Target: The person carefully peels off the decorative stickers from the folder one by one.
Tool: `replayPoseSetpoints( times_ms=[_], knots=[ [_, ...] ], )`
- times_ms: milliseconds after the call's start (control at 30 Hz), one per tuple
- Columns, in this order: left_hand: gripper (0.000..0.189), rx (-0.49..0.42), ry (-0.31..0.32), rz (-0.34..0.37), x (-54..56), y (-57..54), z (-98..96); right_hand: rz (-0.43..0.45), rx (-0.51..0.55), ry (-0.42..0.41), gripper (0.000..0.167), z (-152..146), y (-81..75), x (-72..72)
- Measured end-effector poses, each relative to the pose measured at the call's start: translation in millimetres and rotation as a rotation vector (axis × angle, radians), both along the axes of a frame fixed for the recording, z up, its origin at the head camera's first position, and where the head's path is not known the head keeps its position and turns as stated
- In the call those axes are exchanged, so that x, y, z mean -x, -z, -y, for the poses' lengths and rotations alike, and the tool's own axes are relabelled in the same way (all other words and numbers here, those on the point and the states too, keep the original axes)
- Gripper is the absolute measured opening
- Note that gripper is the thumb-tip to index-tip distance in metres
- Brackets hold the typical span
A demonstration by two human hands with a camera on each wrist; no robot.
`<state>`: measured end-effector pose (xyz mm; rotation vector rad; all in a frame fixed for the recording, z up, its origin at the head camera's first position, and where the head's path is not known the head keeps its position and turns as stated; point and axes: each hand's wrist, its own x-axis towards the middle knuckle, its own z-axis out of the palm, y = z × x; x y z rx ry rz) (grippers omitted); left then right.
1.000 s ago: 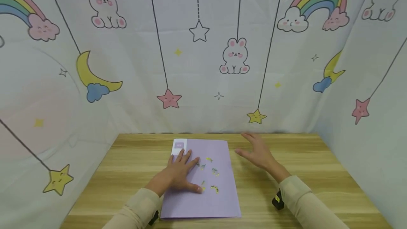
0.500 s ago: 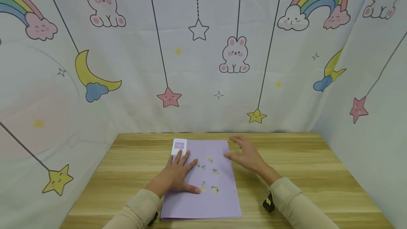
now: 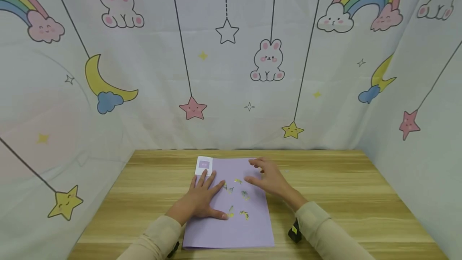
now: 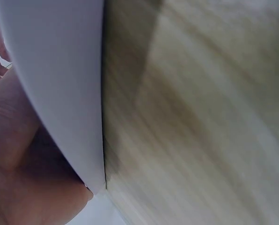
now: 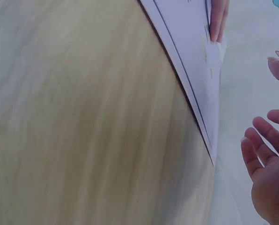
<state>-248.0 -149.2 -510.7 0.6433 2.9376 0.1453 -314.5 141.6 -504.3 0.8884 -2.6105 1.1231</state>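
Observation:
A light purple folder or booklet [image 3: 249, 232], with a white label [image 3: 204, 164] at its upper left corner, lies flat on the wooden table. Small yellow-green bits [image 3: 244, 214] dot its cover; whether they are printed or stuck on I cannot tell. My left hand [image 3: 202, 199] rests spread on the cover's left half, thumb stretched inward. Over the upper right edge hovers my right hand [image 3: 270, 179], its fingers loosely bent and apart, with nothing in them. The right wrist view shows that hand [image 5: 273, 173] above the cover's level, and layered edges [image 5: 193, 101] along the folder's side.
The wooden table [image 3: 335, 183] runs on both sides of the folder. Behind and beside it hangs a white cloth backdrop [image 3: 231, 79] printed with rabbits, stars, moons and rainbows. A small black device [image 3: 294, 232] sits at the right wrist.
My right hand has moved left from beside the folder to over its upper right edge. The left hand and the folder have stayed in place.

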Motion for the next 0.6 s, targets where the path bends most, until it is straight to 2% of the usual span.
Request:
replayPoseSetpoints(
  times_ms=[333, 600],
  knots=[
    [0.118, -0.002, 0.010, -0.009, 3.9, 3.4, 0.3, 0.082, 0.023, -0.053, 0.055, 15.9, 14.5, 6.1],
    [0.117, -0.022, 0.000, 0.008, 0.9, -3.1, -0.9, 0.110, 0.008, -0.053, 0.041, 20.9, 19.0, 11.3]
  ],
)
